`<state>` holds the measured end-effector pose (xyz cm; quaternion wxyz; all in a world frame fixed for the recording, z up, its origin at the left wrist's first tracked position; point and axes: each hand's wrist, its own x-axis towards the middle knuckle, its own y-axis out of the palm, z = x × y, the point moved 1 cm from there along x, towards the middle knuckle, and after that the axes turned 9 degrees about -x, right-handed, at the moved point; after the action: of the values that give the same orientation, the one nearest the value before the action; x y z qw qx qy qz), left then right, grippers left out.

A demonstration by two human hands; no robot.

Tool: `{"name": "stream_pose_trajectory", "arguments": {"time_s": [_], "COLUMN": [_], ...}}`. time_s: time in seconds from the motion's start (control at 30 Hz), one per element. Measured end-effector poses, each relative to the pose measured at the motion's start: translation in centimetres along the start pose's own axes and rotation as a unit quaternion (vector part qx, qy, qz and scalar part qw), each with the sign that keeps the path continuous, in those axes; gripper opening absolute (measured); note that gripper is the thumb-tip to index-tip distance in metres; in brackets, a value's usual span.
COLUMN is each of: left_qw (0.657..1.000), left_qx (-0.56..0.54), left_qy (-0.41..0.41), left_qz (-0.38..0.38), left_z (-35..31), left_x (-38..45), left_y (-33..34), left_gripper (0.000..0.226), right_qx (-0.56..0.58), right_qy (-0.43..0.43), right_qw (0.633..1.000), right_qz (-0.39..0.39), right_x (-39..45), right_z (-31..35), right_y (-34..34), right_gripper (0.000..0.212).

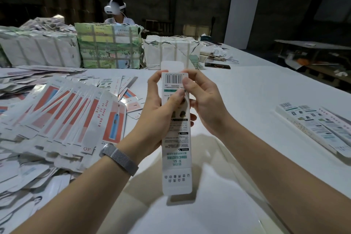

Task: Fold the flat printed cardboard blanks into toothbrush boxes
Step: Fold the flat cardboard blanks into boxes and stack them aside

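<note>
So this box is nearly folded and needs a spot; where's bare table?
Bare white table lies right of the hands, between the box and the finished boxes. The left is crowded with fanned flat blanks; wrapped bundles line the back.

Both hands hold a long printed cardboard blank (175, 138) upright over the white worktop (247, 91). The left hand (157, 112) grips its left edge, thumb across the print; the right hand (205, 100) pinches the barcode end. A fanned pile of flat blanks (72, 116) lies at nine o'clock, folded boxes (313, 127) at three, wrapped bundles (110, 45) at eleven.
</note>
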<state>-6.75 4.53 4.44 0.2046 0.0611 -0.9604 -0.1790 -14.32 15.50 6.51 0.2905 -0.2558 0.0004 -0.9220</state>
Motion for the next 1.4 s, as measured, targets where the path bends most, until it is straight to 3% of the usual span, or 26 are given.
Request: {"name": "stream_pose_trajectory", "arguments": {"time_s": [0.13, 0.33, 0.47, 0.77, 0.93, 1.1, 1.4], "left_qw": [1.000, 0.997, 0.998, 0.997, 0.996, 0.995, 0.993], "left_qx": [0.008, 0.055, 0.033, 0.036, 0.062, 0.069, 0.072], "left_qy": [-0.017, -0.022, -0.037, -0.053, -0.056, -0.054, -0.040], "left_qz": [0.023, 0.046, 0.035, 0.039, 0.041, 0.055, 0.085], "left_z": [0.0, 0.3, 0.6, 0.8, 0.9, 0.8, 0.6], "left_x": [-0.1, -0.2, -0.3, -0.1, 0.1, 0.0, -0.2], "left_y": [0.0, 0.4, 0.6, 0.1, 0.0, -0.1, -0.2], "left_gripper": [0.036, 0.051, 0.067, 0.052, 0.051, 0.068, 0.073], "right_qx": [0.032, 0.114, 0.080, 0.059, 0.040, 0.043, 0.002], "right_qy": [0.002, 0.032, 0.029, 0.016, 0.037, 0.091, 0.067], "right_qw": [0.999, 0.992, 0.996, 0.998, 0.998, 0.994, 0.998], "right_qz": [-0.011, -0.031, -0.023, -0.012, 0.017, 0.052, -0.015], "right_x": [0.2, 0.7, 0.7, 0.7, 1.2, 1.3, 1.2], "right_z": [0.1, 0.2, 0.0, 0.1, 0.7, 1.0, 1.2], "right_y": [-0.5, -1.2, -1.5, -1.6, -2.3, -2.5, -2.3], "right_gripper": [0.016, 0.055, 0.046, 0.008, 0.015, 0.018, 0.018]}}
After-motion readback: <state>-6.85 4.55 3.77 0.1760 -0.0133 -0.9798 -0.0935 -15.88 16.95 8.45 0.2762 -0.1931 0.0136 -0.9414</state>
